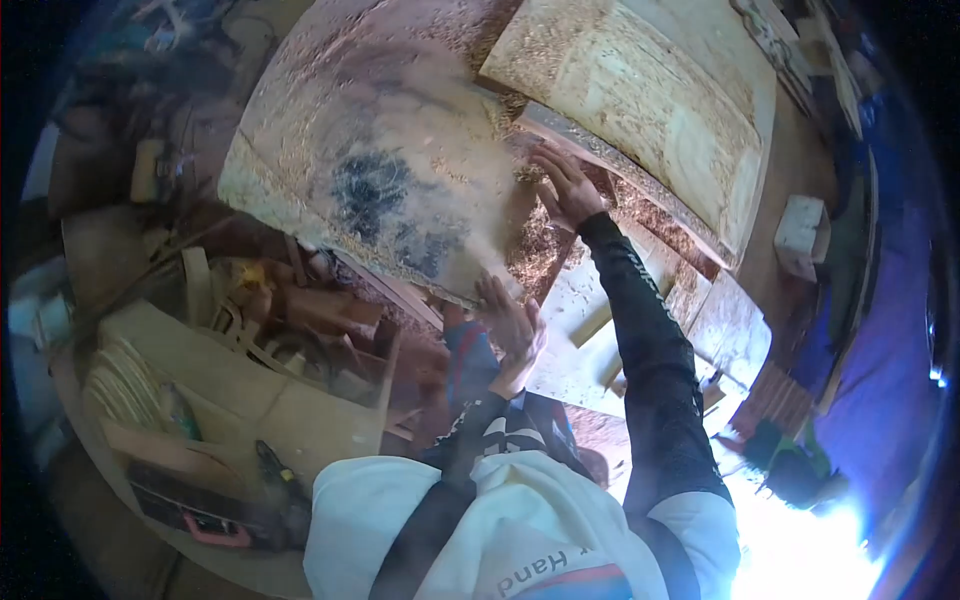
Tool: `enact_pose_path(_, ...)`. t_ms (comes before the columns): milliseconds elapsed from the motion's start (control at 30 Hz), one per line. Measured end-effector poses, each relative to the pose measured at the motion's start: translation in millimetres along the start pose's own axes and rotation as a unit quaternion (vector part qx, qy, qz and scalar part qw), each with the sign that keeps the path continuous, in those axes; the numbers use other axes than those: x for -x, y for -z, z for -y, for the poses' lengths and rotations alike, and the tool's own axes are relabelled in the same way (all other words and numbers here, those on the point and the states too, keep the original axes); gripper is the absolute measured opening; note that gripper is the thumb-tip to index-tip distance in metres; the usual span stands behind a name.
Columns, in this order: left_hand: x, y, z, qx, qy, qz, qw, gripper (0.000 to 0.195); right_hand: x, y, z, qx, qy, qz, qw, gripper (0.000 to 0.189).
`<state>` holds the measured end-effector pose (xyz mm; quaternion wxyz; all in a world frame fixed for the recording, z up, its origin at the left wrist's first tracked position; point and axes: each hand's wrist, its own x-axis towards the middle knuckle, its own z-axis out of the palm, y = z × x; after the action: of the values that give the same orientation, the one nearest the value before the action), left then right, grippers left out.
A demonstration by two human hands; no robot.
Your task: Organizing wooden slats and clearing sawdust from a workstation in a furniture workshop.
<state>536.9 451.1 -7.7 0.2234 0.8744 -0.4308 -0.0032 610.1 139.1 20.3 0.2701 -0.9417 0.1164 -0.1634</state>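
My left hand (511, 324) is at the front corner of a large board (300, 165) strewn with wood shavings. Its fingers are stretched out, and I see nothing in its grip. Farther forward, my right hand (568, 191) reaches over a gap between that board and a raised wooden panel (622, 97). Its fingers are extended and hold nothing visible. Loose wood shavings (536, 259) lie in the gap between my hands. Pale dust hazes the board's surface, where a dark patch (371, 191) shows. Whether either hand touches the board is unclear.
At the left, a workbench (300, 405) carries curved wooden pieces (124, 382) and a dark tool (274, 465). Wood offcuts (330, 315) fill the space under the board. A pale surface (577, 367) with wood blocks is at my right. A white box (801, 236) stands farther right.
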Motion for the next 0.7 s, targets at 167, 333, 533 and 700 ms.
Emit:
enact_pose_path(167,-58.7,-32.4,-31.5,-0.043,0.121,0.019,0.991,0.057,1.5,-20.8,-20.8,0.063,-0.020,0.042,0.997,0.043)
enact_pose_path(333,-101.3,3.6,-35.6,-0.020,0.156,-0.098,0.983,0.053,19.1,-20.3,11.4,-0.075,0.005,0.052,0.996,0.033)
enact_pose_path(533,-136.4,-14.3,-29.1,0.026,0.009,-0.252,0.967,0.049,73.7,1.7,42.3,-0.089,0.001,0.114,0.989,0.032)
enact_pose_path(700,-162.9,-34.4,-2.6,0.263,0.020,-0.166,0.950,0.055,106.5,15.6,54.3,-0.198,-0.183,-0.027,0.963,0.031)
